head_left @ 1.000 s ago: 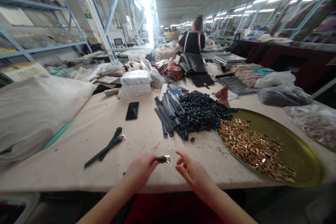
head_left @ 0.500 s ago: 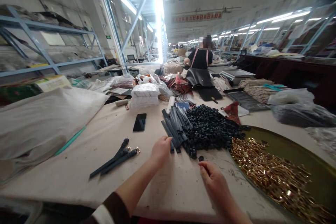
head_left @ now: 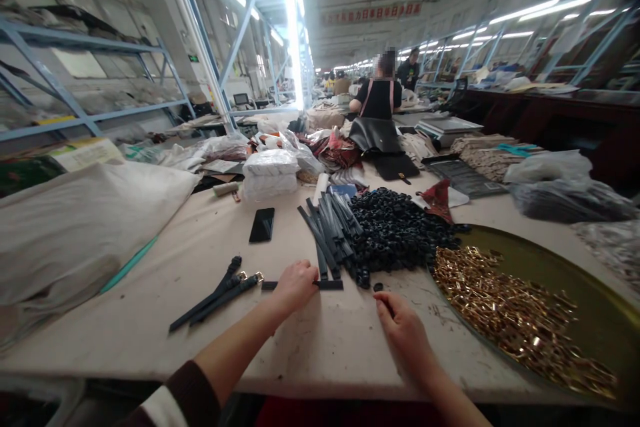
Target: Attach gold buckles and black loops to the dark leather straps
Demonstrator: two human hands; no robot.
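The left hand [head_left: 296, 285] has just swapped what it holds: a second ago it had a short strap with a buckle, and now its fingers are clamped on a plain dark strap [head_left: 331, 285] lying crosswise, in front and to the left of the heap of black loops [head_left: 400, 227]. The group of buckled straps [head_left: 225, 300], farther left of the heap, has gained one, so by my reading one piece has been put aside and another begun. The right hand [head_left: 404, 330] is in front of the heap, thumb and finger close together at a single loop [head_left: 378, 287]; whether they grip it I cannot tell. Against the heap's left side lies a bundle of plain straps [head_left: 333, 227], with a phone [head_left: 262, 225] beyond it on the pale surface [head_left: 210, 230]. To the heap's right, a round tray [head_left: 530, 260] carries gold buckles [head_left: 510, 313]. Behind the heap are wrapped packs [head_left: 270, 173], piled material and a co-worker [head_left: 380, 100] in dark clothing; metal shelving [head_left: 125, 107] stands far to its left, under bright strip lights.
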